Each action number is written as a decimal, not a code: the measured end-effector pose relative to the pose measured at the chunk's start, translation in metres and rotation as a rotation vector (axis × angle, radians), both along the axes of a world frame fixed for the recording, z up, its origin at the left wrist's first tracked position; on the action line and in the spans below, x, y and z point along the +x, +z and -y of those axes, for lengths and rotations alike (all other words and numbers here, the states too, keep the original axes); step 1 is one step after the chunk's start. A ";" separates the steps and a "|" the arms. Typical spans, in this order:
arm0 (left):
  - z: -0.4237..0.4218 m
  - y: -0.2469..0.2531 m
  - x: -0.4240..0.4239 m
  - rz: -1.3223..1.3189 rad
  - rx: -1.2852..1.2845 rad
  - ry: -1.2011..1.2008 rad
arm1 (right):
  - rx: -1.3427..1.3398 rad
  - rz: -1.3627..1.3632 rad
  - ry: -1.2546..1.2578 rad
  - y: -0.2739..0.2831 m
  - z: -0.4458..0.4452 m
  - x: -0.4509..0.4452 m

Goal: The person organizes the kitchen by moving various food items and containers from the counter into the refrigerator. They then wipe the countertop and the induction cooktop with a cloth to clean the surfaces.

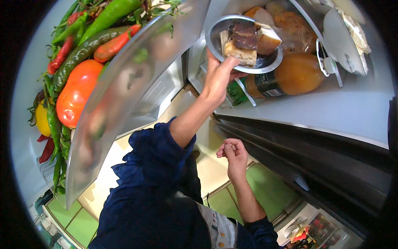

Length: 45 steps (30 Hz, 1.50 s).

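My left hand (217, 76) grips the rim of a metal bowl (277, 59), thumb on the rim and fingers underneath. In the bowl lie a dark brown chunk of food (245, 36), a pale layered piece (241, 54) and a white piece with a brown rind (270, 39). The bowl is held in front of the shelves of an open refrigerator door (348, 115). Lower down, my right hand (234, 154) hangs before my body with its fingers curled in to the thumb. Nothing shows in it.
On the left, a clear refrigerator drawer (124, 90) holds a large tomato (73, 96), green and red peppers (112, 12) and a yellow fruit (42, 119). A bottle of amber liquid (300, 74) lies in the door shelf, near a white dish (342, 46). Green tiles (267, 180) cover part of the floor.
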<state>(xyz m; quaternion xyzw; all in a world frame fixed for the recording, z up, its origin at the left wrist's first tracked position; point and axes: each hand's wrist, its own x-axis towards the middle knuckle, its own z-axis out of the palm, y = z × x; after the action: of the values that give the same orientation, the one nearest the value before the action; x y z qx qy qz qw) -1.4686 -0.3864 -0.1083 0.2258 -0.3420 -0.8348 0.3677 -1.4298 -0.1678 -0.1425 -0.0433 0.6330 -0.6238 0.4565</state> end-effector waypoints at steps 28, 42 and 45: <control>0.142 -0.016 -0.201 0.598 -0.849 0.209 | 0.105 0.020 -0.196 -0.001 -0.041 0.002; 0.130 -0.027 -0.192 0.431 -0.403 0.126 | 0.073 0.002 -0.152 0.019 -0.024 -0.005; 0.122 -0.019 -0.181 0.521 -0.401 0.155 | 0.068 0.017 -0.163 0.016 -0.030 -0.006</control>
<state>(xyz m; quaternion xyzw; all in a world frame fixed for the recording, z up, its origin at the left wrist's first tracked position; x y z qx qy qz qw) -1.6501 -0.5083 -0.1271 0.3800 -0.5637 -0.6346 0.3675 -1.4359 -0.1381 -0.1261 0.0292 0.6513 -0.6374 0.4107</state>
